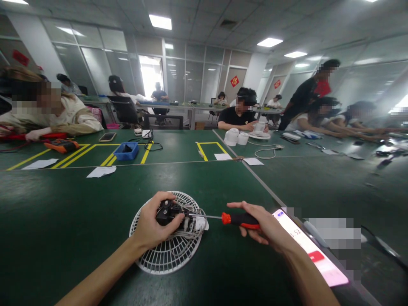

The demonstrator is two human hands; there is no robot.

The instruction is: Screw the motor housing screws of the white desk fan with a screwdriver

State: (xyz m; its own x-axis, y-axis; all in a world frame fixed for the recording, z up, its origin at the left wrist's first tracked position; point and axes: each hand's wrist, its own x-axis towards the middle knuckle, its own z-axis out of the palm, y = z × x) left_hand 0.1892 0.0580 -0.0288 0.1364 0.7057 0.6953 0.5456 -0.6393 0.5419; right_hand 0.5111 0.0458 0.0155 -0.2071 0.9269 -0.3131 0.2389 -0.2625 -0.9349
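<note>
My left hand (149,223) is wrapped around a black fan motor (164,213), thumb and fingers closed on its sides. The motor lies over a round white fan grille (161,261) flat on the green table. Thin pale wires (185,234) and a small white plastic part (200,223) sit at the motor's right end. My right hand (269,229) holds a red and black screwdriver (242,220) by its handle, index finger stretched out along it. The screwdriver's shaft points left into the motor; its tip is hard to make out among the parts.
A lit phone (310,250) lies beside my right forearm. Farther off are a blue bin (126,151), an orange multimeter (62,145), a paper slip (102,171) and white rounded housings (231,137). A person (240,112) works across the table; others sit on both sides.
</note>
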